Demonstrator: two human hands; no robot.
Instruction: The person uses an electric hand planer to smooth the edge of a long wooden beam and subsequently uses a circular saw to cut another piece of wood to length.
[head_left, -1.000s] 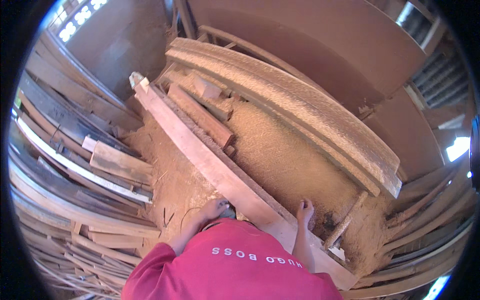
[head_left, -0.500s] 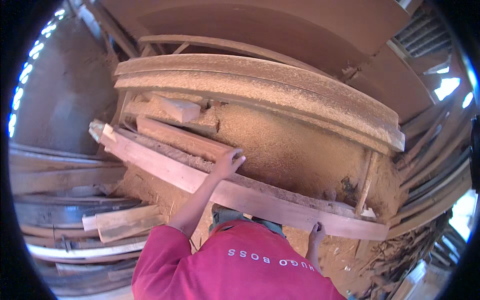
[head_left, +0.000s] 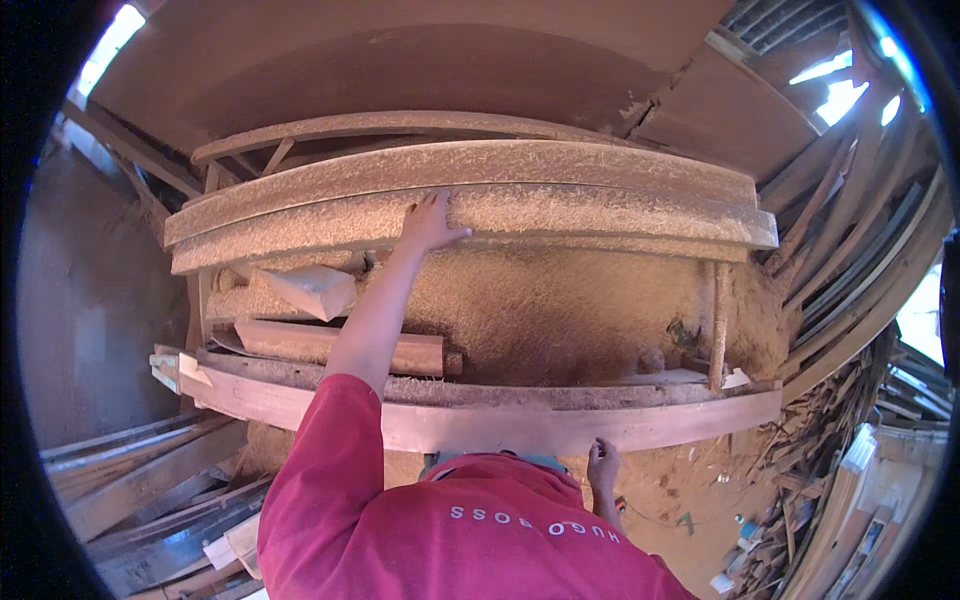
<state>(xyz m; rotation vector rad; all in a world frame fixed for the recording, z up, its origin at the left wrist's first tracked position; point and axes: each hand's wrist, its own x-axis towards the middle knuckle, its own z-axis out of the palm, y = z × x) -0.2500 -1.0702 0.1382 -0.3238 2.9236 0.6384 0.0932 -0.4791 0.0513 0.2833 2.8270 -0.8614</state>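
Observation:
My left hand (head_left: 433, 224) reaches far forward, and its fingers rest on the near sawdust-covered plank (head_left: 590, 215). Its thumb points right, apart from the fingers, and I see nothing held in it. Low beside my body, my right hand (head_left: 602, 466) is next to the front face of a long pale beam (head_left: 480, 428). The right fingers look curled together; what they hold, if anything, is too small to make out. Behind that near plank lies a second dusty plank (head_left: 480, 157), running alongside it.
Between beam and planks lies heaped sawdust (head_left: 560, 305), with a wooden block (head_left: 318, 290) and a reddish timber piece (head_left: 400, 352) at left. A wooden crosspiece (head_left: 719, 325) spans the right end. Stacked boards (head_left: 150, 475) stand at left; scrap wood (head_left: 800, 425) lies at right.
My left hand has left the reddish timber piece and moved forward onto the near dusty plank. My right hand stays low by the front beam. The whole view has turned slightly.

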